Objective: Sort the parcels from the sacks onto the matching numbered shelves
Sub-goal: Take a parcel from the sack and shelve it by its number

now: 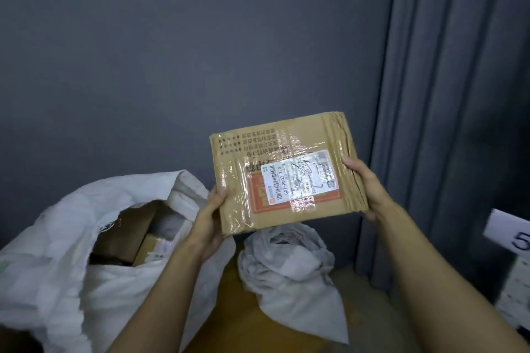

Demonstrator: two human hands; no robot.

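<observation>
I hold a brown cardboard parcel [286, 169] up in front of me, wrapped in clear tape, its white shipping label facing me and turned sideways. My left hand [210, 218] grips its lower left edge with the thumb on the front. My right hand [364, 189] grips its right edge, thumb on the front too. Below on the left stands an open white sack [57, 281] with more cardboard parcels [129, 238] inside. A crumpled white sack [292, 266] lies on the floor under the held parcel.
A dark grey wall fills the background, with a grey curtain [430, 94] at the right. At the far right edge a white sign with the number 5 [513, 235] marks a shelf, only partly in view. The floor [243, 324] is orange-brown.
</observation>
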